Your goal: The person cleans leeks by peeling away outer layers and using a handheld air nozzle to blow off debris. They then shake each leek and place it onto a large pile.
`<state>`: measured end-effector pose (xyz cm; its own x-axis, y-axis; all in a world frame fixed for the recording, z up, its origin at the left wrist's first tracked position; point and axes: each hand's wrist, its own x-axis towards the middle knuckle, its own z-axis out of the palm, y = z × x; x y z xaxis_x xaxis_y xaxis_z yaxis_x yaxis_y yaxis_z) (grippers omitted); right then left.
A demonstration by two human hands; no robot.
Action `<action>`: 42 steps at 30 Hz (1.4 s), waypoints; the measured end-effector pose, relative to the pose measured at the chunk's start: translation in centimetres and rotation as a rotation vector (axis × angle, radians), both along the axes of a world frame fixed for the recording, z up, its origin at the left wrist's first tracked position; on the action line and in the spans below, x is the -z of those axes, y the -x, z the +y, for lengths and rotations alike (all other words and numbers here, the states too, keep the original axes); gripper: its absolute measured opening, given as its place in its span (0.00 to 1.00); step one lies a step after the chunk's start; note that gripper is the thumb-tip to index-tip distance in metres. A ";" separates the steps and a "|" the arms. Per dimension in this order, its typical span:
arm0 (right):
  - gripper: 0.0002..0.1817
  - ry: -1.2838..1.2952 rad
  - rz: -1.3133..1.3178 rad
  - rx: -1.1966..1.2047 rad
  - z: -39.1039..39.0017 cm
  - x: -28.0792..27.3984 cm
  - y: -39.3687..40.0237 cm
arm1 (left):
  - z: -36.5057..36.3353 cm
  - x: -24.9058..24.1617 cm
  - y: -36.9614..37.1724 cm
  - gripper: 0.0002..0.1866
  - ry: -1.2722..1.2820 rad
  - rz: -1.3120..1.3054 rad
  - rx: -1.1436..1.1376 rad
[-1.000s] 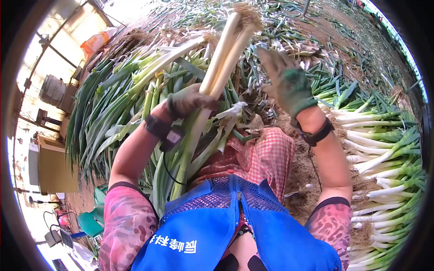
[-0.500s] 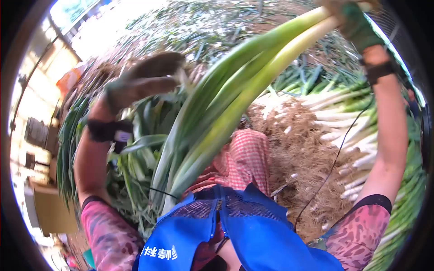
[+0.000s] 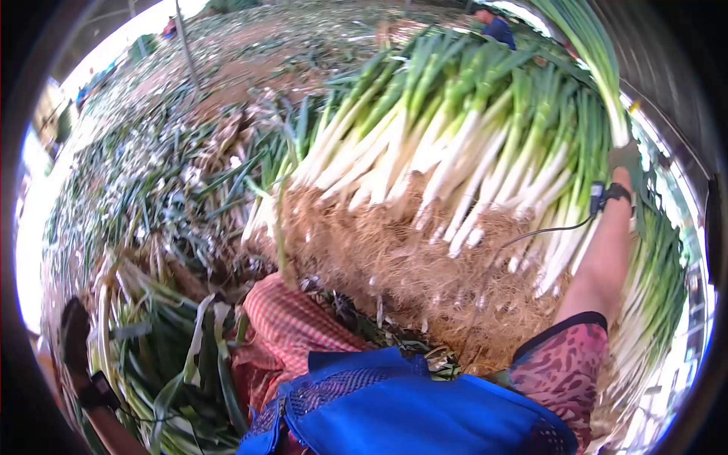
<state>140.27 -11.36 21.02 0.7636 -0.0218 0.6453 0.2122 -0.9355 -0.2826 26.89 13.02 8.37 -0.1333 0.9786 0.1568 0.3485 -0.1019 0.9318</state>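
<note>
My right hand [image 3: 624,158], in a dark green work glove, is stretched out to the far right. It grips a green onion [image 3: 604,64] by its white lower end, the green leaves reaching up and away. Under and beside that arm lies a thick row of cleaned green onions [image 3: 455,144], white stems and brown roots [image 3: 425,250] facing me. My left hand [image 3: 74,334], in a dark glove, is at the far left edge, fingers stretched out, beside a heap of uncleaned green onions [image 3: 171,356]. I see nothing in it.
Stripped leaves [image 3: 136,182] litter the ground ahead and left. A thin pole [image 3: 186,45] stands at the upper left. Another person [image 3: 497,29] is beyond the row. A ribbed dark wall [image 3: 660,68] curves along the right. A cable [image 3: 550,229] runs from my right wrist.
My right hand has carried the green onion outward to the right, over the row. My left hand has dropped to the far left, by the heap. The view has turned right.
</note>
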 end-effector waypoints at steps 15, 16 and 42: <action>0.28 0.171 0.399 0.177 -1.9 8.6 4.6 | 1.3 13.9 9.6 0.22 0.444 0.302 -0.175; 0.29 0.195 0.431 0.177 -1.3 8.7 5.9 | 1.1 14.3 10.4 0.22 0.458 0.324 -0.186; 0.26 0.406 -0.365 -0.373 10.5 15.9 22.2 | -5.5 14.6 20.5 0.42 0.527 0.687 -0.400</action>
